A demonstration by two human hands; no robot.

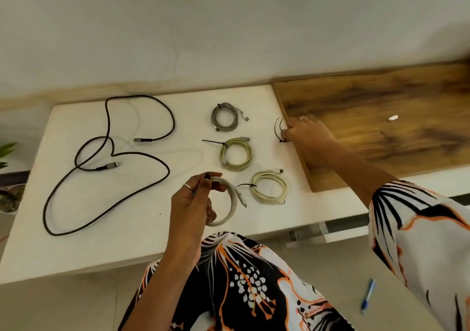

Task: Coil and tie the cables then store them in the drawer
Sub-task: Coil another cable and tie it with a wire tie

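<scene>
My left hand (pixel 194 201) grips a coiled white cable (pixel 232 203) just above the white table (pixel 101 241). My right hand (pixel 309 133) reaches to the edge of the wooden board, its fingers pinching thin black ties (pixel 278 127). Three tied coils lie between the hands: a grey coil (pixel 225 117), a pale green coil (pixel 236 154) and a cream coil (pixel 269 187). A long black cable (pixel 112 157) sprawls loose over the left half of the table, with a faint white cable (pixel 132 117) lying under it.
A wooden board (pixel 381 117) covers the table's right side, with a small white object (pixel 393 118) on it. A blue pen (pixel 367 296) lies on the floor at lower right. A potted plant (pixel 7 178) stands at the far left. The wall runs behind the table.
</scene>
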